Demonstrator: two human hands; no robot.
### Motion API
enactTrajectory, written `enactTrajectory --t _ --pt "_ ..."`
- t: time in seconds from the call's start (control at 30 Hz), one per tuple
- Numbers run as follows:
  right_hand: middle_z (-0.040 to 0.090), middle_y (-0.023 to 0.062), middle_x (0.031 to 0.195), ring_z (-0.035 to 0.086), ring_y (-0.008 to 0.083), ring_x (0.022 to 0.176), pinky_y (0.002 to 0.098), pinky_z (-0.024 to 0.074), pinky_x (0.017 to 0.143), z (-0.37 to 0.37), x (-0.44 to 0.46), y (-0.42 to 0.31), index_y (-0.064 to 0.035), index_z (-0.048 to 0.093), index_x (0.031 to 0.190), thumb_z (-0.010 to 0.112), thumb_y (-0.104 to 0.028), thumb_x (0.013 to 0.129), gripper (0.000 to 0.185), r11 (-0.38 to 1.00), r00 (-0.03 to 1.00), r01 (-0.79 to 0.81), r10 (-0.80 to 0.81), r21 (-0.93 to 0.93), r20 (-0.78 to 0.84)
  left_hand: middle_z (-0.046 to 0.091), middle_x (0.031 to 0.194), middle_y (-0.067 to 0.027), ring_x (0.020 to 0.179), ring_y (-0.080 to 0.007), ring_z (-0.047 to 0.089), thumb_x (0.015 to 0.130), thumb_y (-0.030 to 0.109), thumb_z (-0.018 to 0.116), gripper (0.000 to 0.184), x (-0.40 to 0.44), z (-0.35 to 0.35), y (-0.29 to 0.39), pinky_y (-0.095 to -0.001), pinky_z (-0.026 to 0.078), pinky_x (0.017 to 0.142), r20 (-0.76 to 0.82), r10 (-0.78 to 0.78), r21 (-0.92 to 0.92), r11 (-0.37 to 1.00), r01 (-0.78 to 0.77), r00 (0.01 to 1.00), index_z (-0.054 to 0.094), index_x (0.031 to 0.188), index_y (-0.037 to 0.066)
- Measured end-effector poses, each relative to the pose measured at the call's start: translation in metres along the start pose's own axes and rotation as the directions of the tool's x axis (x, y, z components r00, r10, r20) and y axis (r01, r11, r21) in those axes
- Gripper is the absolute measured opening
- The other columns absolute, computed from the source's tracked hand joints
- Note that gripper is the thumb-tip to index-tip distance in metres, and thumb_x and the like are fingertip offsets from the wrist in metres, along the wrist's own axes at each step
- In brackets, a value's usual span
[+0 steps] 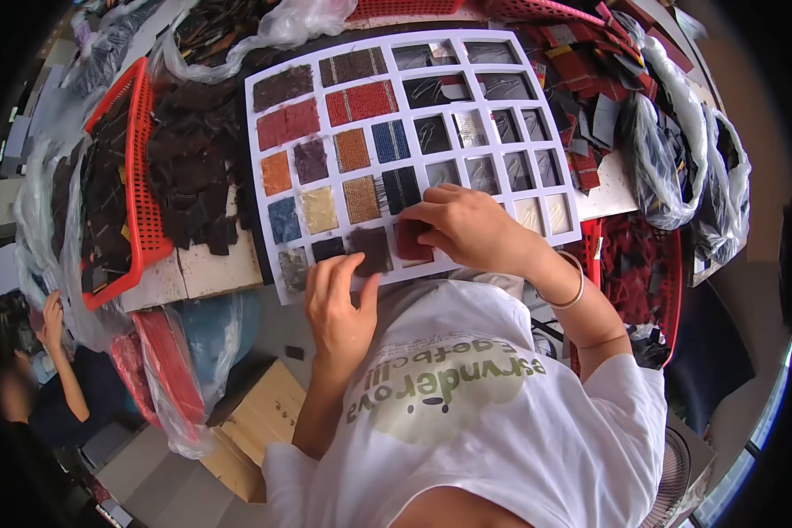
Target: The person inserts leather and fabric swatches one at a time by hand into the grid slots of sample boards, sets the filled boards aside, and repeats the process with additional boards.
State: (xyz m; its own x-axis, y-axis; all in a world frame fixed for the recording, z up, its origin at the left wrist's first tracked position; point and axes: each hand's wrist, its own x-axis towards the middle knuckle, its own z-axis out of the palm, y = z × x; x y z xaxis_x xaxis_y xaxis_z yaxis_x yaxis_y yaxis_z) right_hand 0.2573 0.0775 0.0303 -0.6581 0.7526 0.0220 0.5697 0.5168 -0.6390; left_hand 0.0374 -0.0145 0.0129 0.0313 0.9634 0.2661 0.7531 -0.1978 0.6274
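Note:
A white board (321, 136) with rectangular openings lies in front of me, its left part filled with carpet swatches. My right hand (466, 227) has its fingers pressed on a dark red swatch (414, 244) in the lowest row. My left hand (339, 304) touches the board's near edge, fingers apart, beside a dark grey swatch (371, 252). Just above my right hand is a black striped swatch (401, 188). A red striped swatch (362, 103) and a blue one (391, 141) sit higher up. Dark backing shows through the right-hand openings.
Left of the board stand a red basket (136, 185) and dark swatches (189, 167). Red swatches (581, 79) and plastic bags (660, 158) lie right. Below are another red basket (673, 299) and a cardboard box (260, 427). Another person's arm (66, 370) shows far left.

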Motion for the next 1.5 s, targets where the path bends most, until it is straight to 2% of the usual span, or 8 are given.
enactTrajectory --t 0.2,0.5,0.9,1.07,1.23,1.33,1.43,1.5 --pt "0.059 0.0063 0.093 0.057 0.0263 0.091 0.0372 0.0478 0.081 0.013 -0.005 0.003 -0.0076 0.071 0.103 0.075 -0.016 0.076 0.029 0.99 0.983 0.059 -0.079 -0.127 -0.165 0.064 0.095 -0.0099 0.077 -0.0249 0.06 0.071 0.001 0.081 0.034 0.001 0.0 -0.001 -0.0338 0.049 0.064 -0.008 0.02 -0.025 0.999 -0.02 1.0 0.067 0.102 0.003" --pt "0.059 0.0061 0.096 0.057 0.0256 0.093 0.0372 0.0457 0.081 0.005 -0.006 -0.003 -0.0061 0.069 0.107 0.079 -0.02 0.07 0.04 0.982 0.988 0.126 -0.136 -0.142 -0.067 0.066 0.1 -0.01 0.084 -0.0261 0.061 0.073 0.003 0.079 0.032 0.003 0.0 -0.002 -0.0344 0.05 0.069 0.014 -0.022 -0.045 0.999 0.023 1.0 0.069 0.103 0.002" --pt "0.06 0.0044 0.092 0.058 0.0204 0.088 0.0349 0.0445 0.079 0.026 -0.008 -0.011 -0.0029 0.07 0.098 0.062 -0.012 0.072 0.028 0.931 0.965 0.198 -0.241 -0.307 -0.107 0.07 0.11 -0.0119 0.087 -0.0293 0.06 0.076 -0.004 0.071 0.021 0.013 0.004 -0.008 -0.0382 0.05 0.081 0.069 0.174 0.006 0.985 -0.175 0.982 0.07 0.098 -0.003" --pt "0.061 0.0057 0.109 0.057 0.024 0.096 0.0372 0.0443 0.082 0.019 -0.019 -0.001 -0.0112 0.071 0.106 0.079 -0.015 0.072 0.034 0.996 0.943 0.033 -0.06 -0.088 -0.327 0.068 0.11 -0.0135 0.095 -0.0311 0.06 0.079 -0.002 0.071 0.018 0.013 -0.005 -0.007 -0.0381 0.049 0.083 0.068 0.112 -0.075 0.991 -0.107 0.991 0.07 0.097 -0.002" --pt "0.06 0.0169 0.119 0.057 0.0361 0.106 0.0435 0.0456 0.091 -0.021 -0.082 0.058 -0.0027 0.061 0.122 0.072 -0.02 0.086 0.042 0.747 0.568 -0.612 0.187 -0.26 -0.801 0.064 0.117 -0.0123 0.105 -0.0281 0.057 0.088 0.006 0.067 0.021 -0.003 -0.024 -0.027 -0.0357 0.047 0.083 -0.302 -0.099 0.071 0.989 0.126 0.948 0.068 0.108 0.0" --pt "0.06 0.023 0.126 0.057 0.0389 0.115 0.0438 0.0447 0.098 -0.02 -0.137 0.089 0.0027 0.06 0.124 0.06 -0.04 0.094 0.052 0.568 0.482 -0.818 0.586 -0.094 -0.651 0.059 0.119 -0.0146 0.108 -0.0307 0.054 0.091 0.011 0.065 0.028 -0.01 -0.032 -0.043 -0.0395 0.046 0.086 -0.298 -0.289 0.052 0.947 0.318 0.91 0.064 0.117 -0.001" --pt "0.065 0.0244 0.112 0.062 0.038 0.103 0.04 0.0471 0.089 -0.015 -0.149 0.085 0.0045 0.063 0.115 0.063 -0.029 0.093 0.04 0.682 0.555 -0.664 0.724 0.307 -0.408 0.058 0.117 -0.0174 0.108 -0.0335 0.054 0.092 0.014 0.064 0.031 -0.014 -0.031 -0.056 -0.0426 0.043 0.094 -0.273 -0.336 -0.036 0.94 0.339 0.902 0.063 0.118 -0.002" --pt "0.066 0.0206 0.094 0.064 0.0293 0.08 0.0356 0.0487 0.072 -0.014 -0.149 0.072 0.0051 0.06 0.11 0.062 -0.024 0.093 0.034 0.69 0.511 -0.671 0.696 0.272 -0.505 0.06 0.115 -0.017 0.105 -0.0326 0.055 0.092 0.013 0.064 0.028 -0.012 -0.029 -0.053 -0.0416 0.044 0.092 -0.297 -0.361 -0.09 0.932 0.35 0.884 0.064 0.115 -0.002"
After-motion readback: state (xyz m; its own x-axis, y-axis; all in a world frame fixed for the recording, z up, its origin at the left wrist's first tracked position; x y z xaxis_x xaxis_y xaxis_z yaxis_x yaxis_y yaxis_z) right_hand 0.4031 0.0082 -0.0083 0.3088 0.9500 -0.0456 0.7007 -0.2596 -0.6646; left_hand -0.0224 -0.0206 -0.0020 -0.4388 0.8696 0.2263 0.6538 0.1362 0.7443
